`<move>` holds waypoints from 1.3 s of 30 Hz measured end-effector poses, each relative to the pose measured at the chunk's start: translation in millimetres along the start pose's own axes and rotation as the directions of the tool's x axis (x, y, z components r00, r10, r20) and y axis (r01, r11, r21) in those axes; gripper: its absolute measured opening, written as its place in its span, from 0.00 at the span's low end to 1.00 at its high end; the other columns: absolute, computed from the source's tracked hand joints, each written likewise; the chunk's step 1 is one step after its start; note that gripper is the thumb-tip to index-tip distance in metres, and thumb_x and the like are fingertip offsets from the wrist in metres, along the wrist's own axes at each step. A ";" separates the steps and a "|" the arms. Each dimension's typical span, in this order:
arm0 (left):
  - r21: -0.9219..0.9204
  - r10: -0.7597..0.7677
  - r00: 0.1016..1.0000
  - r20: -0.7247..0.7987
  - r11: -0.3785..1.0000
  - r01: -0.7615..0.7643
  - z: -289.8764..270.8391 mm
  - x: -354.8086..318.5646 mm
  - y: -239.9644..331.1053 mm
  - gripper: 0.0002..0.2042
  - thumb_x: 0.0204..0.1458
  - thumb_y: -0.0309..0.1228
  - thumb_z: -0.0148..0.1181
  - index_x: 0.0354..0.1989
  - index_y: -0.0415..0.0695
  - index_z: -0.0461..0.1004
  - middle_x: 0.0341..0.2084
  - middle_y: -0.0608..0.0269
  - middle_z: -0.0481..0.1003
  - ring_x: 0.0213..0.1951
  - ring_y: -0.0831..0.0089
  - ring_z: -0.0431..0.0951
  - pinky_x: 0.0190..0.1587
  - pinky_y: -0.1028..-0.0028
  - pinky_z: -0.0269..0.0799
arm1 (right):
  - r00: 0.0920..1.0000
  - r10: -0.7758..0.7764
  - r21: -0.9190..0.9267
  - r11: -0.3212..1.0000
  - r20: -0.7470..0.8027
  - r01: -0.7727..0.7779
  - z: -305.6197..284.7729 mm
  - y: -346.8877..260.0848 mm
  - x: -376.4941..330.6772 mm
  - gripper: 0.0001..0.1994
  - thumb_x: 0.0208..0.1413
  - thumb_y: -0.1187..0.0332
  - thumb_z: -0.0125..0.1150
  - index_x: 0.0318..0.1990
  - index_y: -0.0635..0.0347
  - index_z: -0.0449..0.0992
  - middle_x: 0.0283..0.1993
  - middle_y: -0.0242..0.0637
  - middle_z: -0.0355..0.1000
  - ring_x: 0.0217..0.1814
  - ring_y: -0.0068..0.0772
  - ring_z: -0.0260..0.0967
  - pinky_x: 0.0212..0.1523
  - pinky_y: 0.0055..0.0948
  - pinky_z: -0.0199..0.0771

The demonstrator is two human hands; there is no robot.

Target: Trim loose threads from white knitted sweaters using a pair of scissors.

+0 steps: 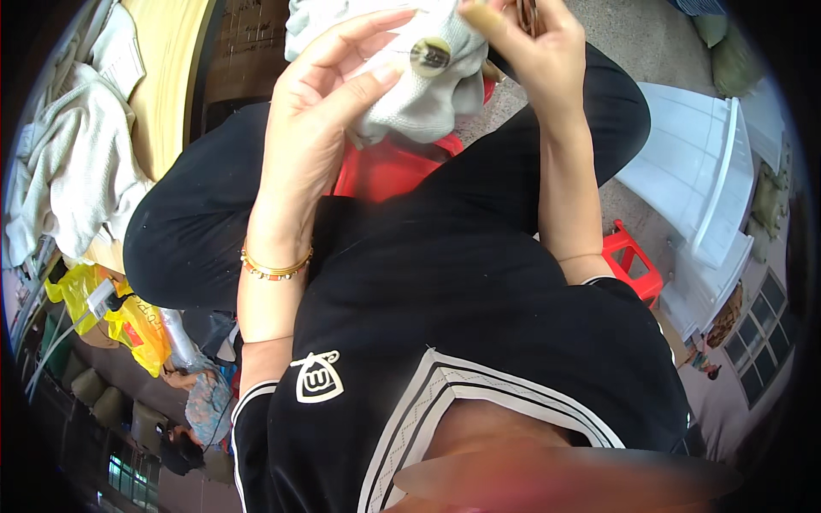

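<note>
Button [429,56], round and brownish, on pale grey cloth [428,107].

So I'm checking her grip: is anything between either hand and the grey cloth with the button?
Nothing visible. The left hand pinches the cloth just beside the button; the right hand touches the cloth's upper edge.

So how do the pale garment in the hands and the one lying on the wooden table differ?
The held garment is bunched between the left hand and right hand and shows a large dark button. The table garment lies spread, untouched, with no button visible. Both are light-coloured cloth.
</note>
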State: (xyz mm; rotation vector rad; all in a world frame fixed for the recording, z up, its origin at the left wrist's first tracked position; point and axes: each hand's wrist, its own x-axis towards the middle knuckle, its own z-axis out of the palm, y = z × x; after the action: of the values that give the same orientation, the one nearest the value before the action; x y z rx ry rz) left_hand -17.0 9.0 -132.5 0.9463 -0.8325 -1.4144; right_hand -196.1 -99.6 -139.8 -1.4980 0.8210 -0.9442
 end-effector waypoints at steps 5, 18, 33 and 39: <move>-0.120 0.016 0.993 -0.117 0.992 -0.030 12.4 4.2 0.0 0.17 0.54 0.19 0.55 0.53 0.34 0.69 0.50 0.56 0.73 0.53 0.73 0.71 0.56 0.75 0.65 | 0.876 -0.432 -0.231 0.849 0.214 0.475 4.4 1.8 -16.8 0.24 0.37 0.74 0.75 0.47 0.62 0.78 0.38 0.31 0.73 0.25 0.14 0.55 0.23 0.15 0.54; 0.105 0.108 0.970 -0.217 0.991 -0.086 10.6 3.0 -3.7 0.10 0.55 0.22 0.59 0.45 0.35 0.74 0.37 0.63 0.77 0.33 0.86 0.73 0.38 0.83 0.69 | 0.894 -0.441 -0.316 0.840 0.078 0.442 23.3 10.3 -17.0 0.09 0.46 0.76 0.65 0.37 0.64 0.80 0.30 0.37 0.75 0.30 0.28 0.72 0.31 0.22 0.71; 0.870 0.608 0.792 0.054 0.361 -0.336 5.5 8.3 -11.3 0.06 0.47 0.23 0.64 0.33 0.44 0.77 0.34 0.60 0.73 0.24 0.73 0.75 0.26 0.78 0.71 | 0.940 -0.335 -0.207 0.917 0.068 0.341 21.2 3.8 -15.4 0.08 0.53 0.69 0.64 0.37 0.65 0.81 0.29 0.36 0.76 0.30 0.22 0.72 0.31 0.19 0.69; 0.804 0.596 0.802 0.044 0.455 -0.383 4.6 9.4 -10.6 0.04 0.52 0.23 0.60 0.35 0.39 0.73 0.34 0.58 0.75 0.33 0.69 0.77 0.35 0.76 0.74 | 0.999 -0.026 -0.010 1.000 0.040 0.026 25.0 -5.3 -22.8 0.09 0.55 0.68 0.64 0.37 0.66 0.81 0.29 0.29 0.75 0.29 0.15 0.69 0.30 0.17 0.68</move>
State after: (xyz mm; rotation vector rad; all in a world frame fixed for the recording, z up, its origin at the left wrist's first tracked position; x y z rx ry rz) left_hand -25.5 0.1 -140.9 1.3495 -1.4519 -0.3277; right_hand -183.6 -67.7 -138.5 -1.5352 0.7802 -0.9273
